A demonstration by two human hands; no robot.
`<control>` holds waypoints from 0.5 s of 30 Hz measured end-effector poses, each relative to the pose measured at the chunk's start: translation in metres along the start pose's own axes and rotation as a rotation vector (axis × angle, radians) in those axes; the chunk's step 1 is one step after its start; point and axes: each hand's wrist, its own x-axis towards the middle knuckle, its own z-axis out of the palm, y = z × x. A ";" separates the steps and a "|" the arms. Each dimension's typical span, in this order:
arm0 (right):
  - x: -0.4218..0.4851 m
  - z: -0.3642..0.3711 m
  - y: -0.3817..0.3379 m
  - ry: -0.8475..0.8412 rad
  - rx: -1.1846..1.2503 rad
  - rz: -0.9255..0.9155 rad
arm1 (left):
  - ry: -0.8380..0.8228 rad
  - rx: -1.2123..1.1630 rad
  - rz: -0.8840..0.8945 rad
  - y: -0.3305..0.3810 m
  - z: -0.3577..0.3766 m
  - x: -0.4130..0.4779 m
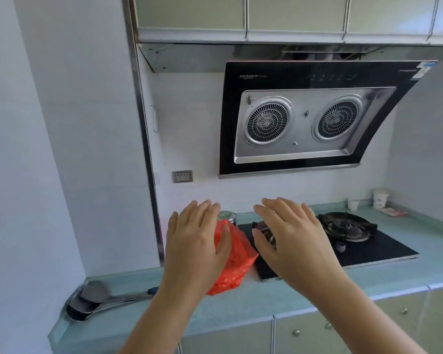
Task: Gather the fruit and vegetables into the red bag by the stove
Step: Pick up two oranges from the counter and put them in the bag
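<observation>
Head view: a speckled teal countertop [266, 300] is shown, a glossy black glass stove [384, 249] set into it, and the red bag [238, 259] is slumped just left of the stove as thin, crinkled plastic. The left hand [197, 244] and right hand [292, 238] are held over bag and stove, fingers spread, nothing grasped. No produce is seen; the bag's limp mouth is probably to be opened first.
</observation>
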 end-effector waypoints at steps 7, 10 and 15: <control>-0.047 0.003 0.018 -0.005 -0.041 0.106 | -0.040 -0.163 0.060 0.024 0.033 -0.023; -0.069 -0.001 0.029 -0.047 -0.078 0.169 | -0.093 -0.230 0.088 0.040 0.052 -0.034; -0.107 -0.019 0.049 -0.076 -0.195 0.303 | -0.133 -0.350 0.194 0.078 0.081 -0.051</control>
